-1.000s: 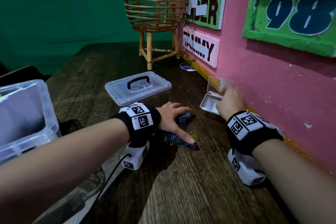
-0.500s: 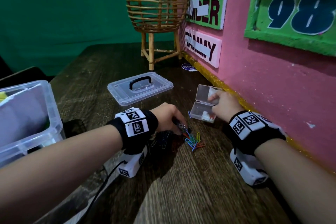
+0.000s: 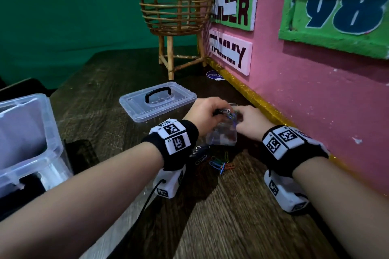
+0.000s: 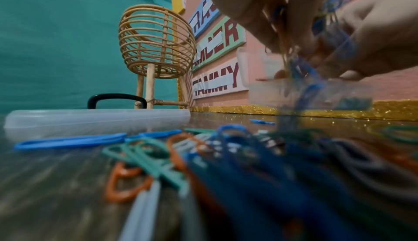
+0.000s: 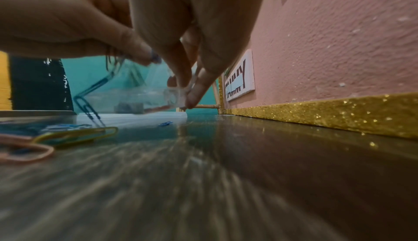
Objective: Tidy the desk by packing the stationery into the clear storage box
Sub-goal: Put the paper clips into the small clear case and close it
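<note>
Pinched in the left hand [image 3: 205, 114] is a small bunch of paper clips [image 3: 226, 111], held just above a little clear case [image 3: 221, 135]; in the left wrist view a few clips dangle down from the fingers [image 4: 246, 3] toward the case's open mouth. Opposite it, the right hand [image 3: 249, 122] holds the case by its far side, fingertips [image 5: 194, 94] curled on the clear edge, keeping it lifted off the counter [image 3: 221, 216]. Some clips already lie inside the case. Beneath and slightly nearer the person, a loose pile of clips [image 3: 219, 163] in blue, green, orange and silver lies on the wood, with one stray blue clip [image 5: 165, 123] further back.

Behind the hands a clear lid [image 3: 157, 104] with a black handle rests flat on the counter. At the left edge stands the storage box [image 3: 48, 132], open on top, well apart from the hands. A rattan basket [image 3: 174, 4] on legs stands at the back, beside a pink wall [image 3: 315, 90] with name signs and a gold glitter strip [image 3: 252, 99] along its base.
</note>
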Tool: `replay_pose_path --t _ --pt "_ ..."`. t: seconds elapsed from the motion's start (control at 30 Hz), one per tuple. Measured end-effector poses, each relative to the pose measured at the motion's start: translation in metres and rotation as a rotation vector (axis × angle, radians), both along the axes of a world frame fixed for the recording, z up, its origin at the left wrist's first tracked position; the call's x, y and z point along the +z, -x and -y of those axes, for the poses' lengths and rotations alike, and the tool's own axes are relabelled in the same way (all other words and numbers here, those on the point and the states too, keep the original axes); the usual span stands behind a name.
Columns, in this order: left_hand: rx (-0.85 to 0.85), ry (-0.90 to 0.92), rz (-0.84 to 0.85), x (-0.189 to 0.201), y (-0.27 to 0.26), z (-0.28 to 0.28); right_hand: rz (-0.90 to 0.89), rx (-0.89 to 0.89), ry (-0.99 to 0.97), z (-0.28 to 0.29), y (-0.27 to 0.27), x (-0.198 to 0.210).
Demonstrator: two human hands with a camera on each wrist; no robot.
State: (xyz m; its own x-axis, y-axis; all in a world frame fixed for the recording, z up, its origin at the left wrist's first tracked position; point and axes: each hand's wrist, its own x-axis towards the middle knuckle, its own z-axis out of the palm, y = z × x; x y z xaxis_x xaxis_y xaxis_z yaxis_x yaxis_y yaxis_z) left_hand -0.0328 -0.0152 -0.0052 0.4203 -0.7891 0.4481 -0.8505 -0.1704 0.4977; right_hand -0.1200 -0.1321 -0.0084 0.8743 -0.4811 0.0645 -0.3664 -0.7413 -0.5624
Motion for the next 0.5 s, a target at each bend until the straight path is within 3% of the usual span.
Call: replay_pose_path --t 0.1,0.2,0.37,0.5 --pt "-0.054 -0.146 0.005 -0.001 0.001 -0.001 0.025 -0.001 -0.021 0.000 -0.001 -0.001" --pt "-0.049 -0.149 -0.083 0.001 0.004 -0.005 0.020 -0.012 -0.021 0.000 -0.001 -0.001" --pt "0.136 -0.138 -0.037 0.003 0.002 -0.005 0.040 -0.045 -0.064 0.002 -0.002 -0.002" --pt "0.088 -0.368 -0.035 0.001 0.003 -0.011 0.099 -0.131 -0.054 0.004 -0.001 -0.001"
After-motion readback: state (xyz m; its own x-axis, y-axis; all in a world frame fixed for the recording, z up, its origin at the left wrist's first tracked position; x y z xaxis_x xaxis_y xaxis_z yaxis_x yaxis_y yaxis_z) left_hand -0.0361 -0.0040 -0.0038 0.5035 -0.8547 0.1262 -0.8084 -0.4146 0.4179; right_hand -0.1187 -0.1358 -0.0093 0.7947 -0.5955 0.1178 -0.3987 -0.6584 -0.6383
